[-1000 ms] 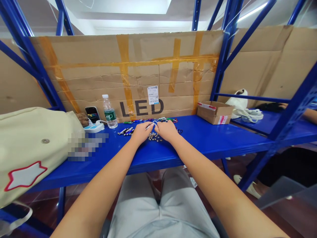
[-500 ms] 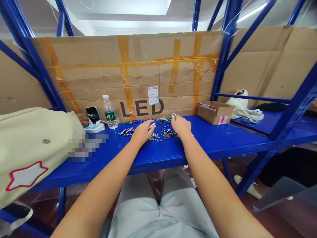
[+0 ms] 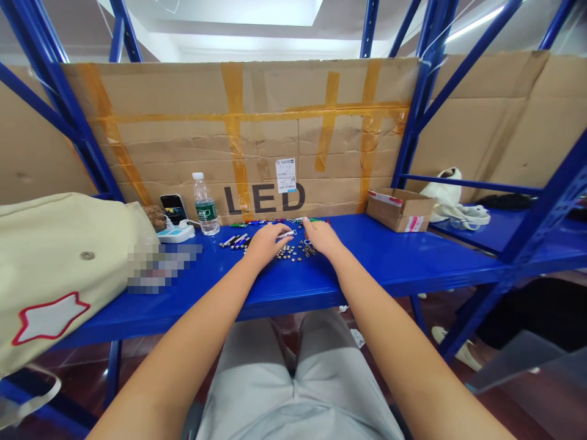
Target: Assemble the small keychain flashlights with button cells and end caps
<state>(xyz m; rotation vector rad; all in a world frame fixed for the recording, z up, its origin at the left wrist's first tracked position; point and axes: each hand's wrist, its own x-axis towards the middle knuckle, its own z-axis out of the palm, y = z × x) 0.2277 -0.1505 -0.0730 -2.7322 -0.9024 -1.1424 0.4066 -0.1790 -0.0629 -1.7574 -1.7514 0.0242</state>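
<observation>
My left hand [image 3: 266,243] is closed around a small silver tube [image 3: 287,234], which has a ring at its tip. Close on its right is my right hand [image 3: 322,236], fingers pinched together over the small parts; what they hold, if anything, is too small to make out. Several small round silver discs [image 3: 288,252] are scattered on the blue table between the hands. By my right fingers lies a cluster of small metal pieces [image 3: 308,248]. Left of my left hand, several black, blue and silver tubes [image 3: 235,241] lie in a bunch.
A water bottle [image 3: 206,206], a phone [image 3: 173,208] and a white power strip [image 3: 177,233] stand at the back left. A cream bag [image 3: 68,256] covers the left end of the blue table [image 3: 367,253]. An open cardboard box [image 3: 398,209] sits right, before a cardboard wall [image 3: 183,140].
My right hand has moved left and lower, towards my left hand; the white loop that showed at its fingertips is no longer clear. My left hand still holds the silver tube. The view shifted slightly.
</observation>
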